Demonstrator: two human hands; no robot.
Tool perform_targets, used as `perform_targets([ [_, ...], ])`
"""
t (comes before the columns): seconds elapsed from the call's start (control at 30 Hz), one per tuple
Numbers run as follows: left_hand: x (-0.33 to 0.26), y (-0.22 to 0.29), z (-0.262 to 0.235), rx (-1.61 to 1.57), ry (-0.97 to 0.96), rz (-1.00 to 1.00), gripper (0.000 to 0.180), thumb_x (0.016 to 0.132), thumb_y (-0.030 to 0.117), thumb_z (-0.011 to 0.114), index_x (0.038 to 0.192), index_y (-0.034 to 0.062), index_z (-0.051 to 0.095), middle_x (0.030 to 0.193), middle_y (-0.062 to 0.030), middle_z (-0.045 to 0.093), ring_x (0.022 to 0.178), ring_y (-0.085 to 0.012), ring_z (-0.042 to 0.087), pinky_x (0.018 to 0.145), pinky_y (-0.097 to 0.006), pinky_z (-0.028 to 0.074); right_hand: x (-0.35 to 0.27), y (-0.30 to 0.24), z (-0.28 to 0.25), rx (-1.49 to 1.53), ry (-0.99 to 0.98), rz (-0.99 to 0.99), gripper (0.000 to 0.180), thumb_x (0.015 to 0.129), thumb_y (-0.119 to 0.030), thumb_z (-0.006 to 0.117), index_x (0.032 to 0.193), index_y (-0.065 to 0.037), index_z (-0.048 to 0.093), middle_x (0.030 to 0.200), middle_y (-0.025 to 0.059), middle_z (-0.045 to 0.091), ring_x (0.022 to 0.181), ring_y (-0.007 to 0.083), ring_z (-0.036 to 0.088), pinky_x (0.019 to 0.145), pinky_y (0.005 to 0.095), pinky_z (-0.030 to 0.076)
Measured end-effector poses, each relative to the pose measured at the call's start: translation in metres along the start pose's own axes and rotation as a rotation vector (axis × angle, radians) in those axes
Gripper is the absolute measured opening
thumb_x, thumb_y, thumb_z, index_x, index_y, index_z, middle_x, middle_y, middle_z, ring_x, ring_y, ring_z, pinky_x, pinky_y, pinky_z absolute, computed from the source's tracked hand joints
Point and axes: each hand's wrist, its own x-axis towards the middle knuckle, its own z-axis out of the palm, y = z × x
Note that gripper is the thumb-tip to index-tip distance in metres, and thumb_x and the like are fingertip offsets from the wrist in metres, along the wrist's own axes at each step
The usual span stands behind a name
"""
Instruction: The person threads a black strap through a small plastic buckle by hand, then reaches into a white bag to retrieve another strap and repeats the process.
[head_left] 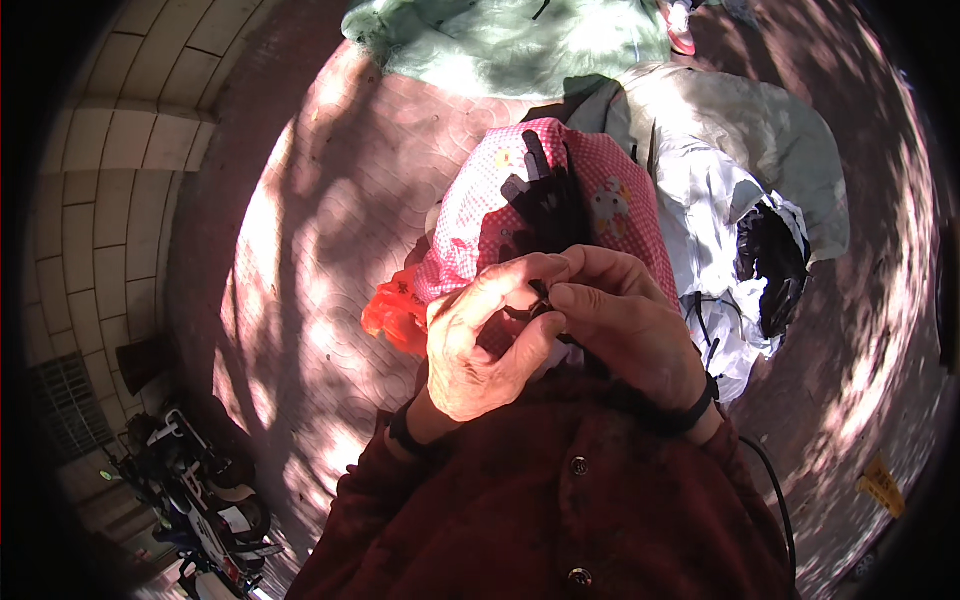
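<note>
Small, thin black piece [541, 309] sits between both hands; left hand [472, 350] and right hand [640, 330] each pinch it, fingertips close together. Exact shape hidden by fingers. Far of the hands, flat black strips [545, 195] lie on pink-and-white checked cloth [630, 205]. Left: crumpled orange-red plastic bag [398, 312]. Right: white plastic bag [690, 195], black material inside [775, 265].
</note>
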Motion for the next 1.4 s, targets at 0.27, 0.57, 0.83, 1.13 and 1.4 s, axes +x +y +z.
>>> perform_targets([
  [0.27, 0.004, 0.007, 0.010, -0.236, 0.035, -0.178, 0.020, 0.089, -0.009, 0.062, 0.108, -0.0039, 0.067, 0.093, -0.0070, 0.071, 0.077, -0.0086, 0.065, 0.070, -0.024, 0.053, -0.013, 0.013, -0.008, -0.110, 0.115, -0.156, 0.010, 0.092, -0.009, 0.067, 0.097, -0.002, 0.063, 0.086, -0.0002, 0.064, 0.076, 0.0051, 0.056, 0.072, 0.0205, 0.046],
  [0.57, 0.016, -0.001, 0.028, -0.147, -0.066, -0.268, 0.026, 0.088, -0.004, 0.065, 0.114, -0.0023, 0.065, 0.084, 0.0000, 0.064, 0.071, -0.0040, 0.056, 0.064, -0.019, 0.047, -0.044, -0.019, -0.034, -0.383, 0.350, -0.461, 0.008, 0.091, -0.008, 0.068, 0.094, -0.002, 0.063, 0.080, -0.0019, 0.061, 0.072, 0.0044, 0.055, 0.064, 0.0204, 0.043],
  [0.83, 0.024, -0.027, 0.010, -0.039, -0.116, -0.378, 0.022, 0.096, 0.006, 0.062, 0.116, -0.0007, 0.066, 0.086, 0.0002, 0.063, 0.079, -0.0058, 0.056, 0.069, -0.019, 0.045, -0.149, -0.058, -0.144, -0.697, 1.118, -0.639, 0.006, 0.085, -0.004, 0.071, 0.087, 0.000, 0.067, 0.072, 0.0011, 0.064, 0.059, 0.0067, 0.052, 0.058, 0.0212, 0.042],
  [1.13, 0.025, -0.046, 0.005, -0.102, -0.002, -0.435, 0.017, 0.094, -0.001, 0.061, 0.108, -0.0009, 0.069, 0.086, -0.0028, 0.066, 0.076, -0.0089, 0.061, 0.073, -0.022, 0.050, -0.140, -0.034, -0.173, -0.760, 1.026, -0.617, 0.016, 0.088, -0.005, 0.071, 0.102, -0.001, 0.068, 0.080, -0.0009, 0.063, 0.066, 0.0049, 0.052, 0.061, 0.0198, 0.042],
  [1.4, 0.017, -0.048, 0.000, -0.066, 0.024, -0.422, 0.018, 0.093, -0.004, 0.060, 0.108, -0.0019, 0.068, 0.088, -0.0040, 0.066, 0.077, -0.0094, 0.062, 0.073, -0.022, 0.051, -0.009, -0.029, -0.047, -1.269, 0.227, -0.562, 0.013, 0.077, -0.004, 0.070, 0.088, 0.001, 0.066, 0.082, 0.0116, 0.062, 0.076, 0.0273, 0.063, 0.068, 0.0352, 0.049],
])
